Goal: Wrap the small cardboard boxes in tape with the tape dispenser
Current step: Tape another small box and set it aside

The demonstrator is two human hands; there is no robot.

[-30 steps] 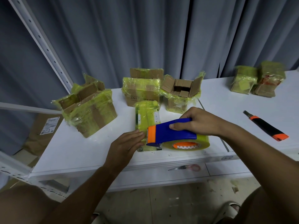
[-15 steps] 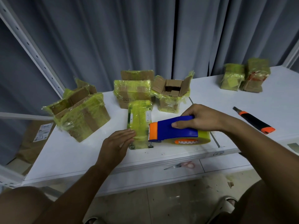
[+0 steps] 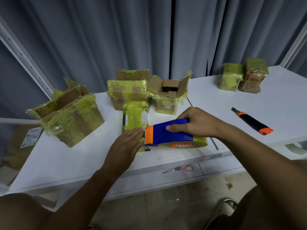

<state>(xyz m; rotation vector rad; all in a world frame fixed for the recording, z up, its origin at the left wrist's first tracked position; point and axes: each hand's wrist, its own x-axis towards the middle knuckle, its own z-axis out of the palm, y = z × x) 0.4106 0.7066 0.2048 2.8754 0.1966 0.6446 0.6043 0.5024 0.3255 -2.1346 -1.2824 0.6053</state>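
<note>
White table [image 3: 69,163] has bare room near its front edge, by our left arm. We lay our left hand [image 3: 126,146] flat on the small box [image 3: 134,117]. Our right hand [image 3: 197,123] grips the tape dispenser [image 3: 167,134], touching that box's near end.

Taped boxes [image 3: 132,92] crowd the back; bare table [image 3: 66,160] front-left.

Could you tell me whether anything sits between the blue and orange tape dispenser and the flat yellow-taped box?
Nothing visible does. The tape dispenser, gripped by the right hand, has its orange end right beside the flat yellow-taped box, which the left hand presses down.
</note>
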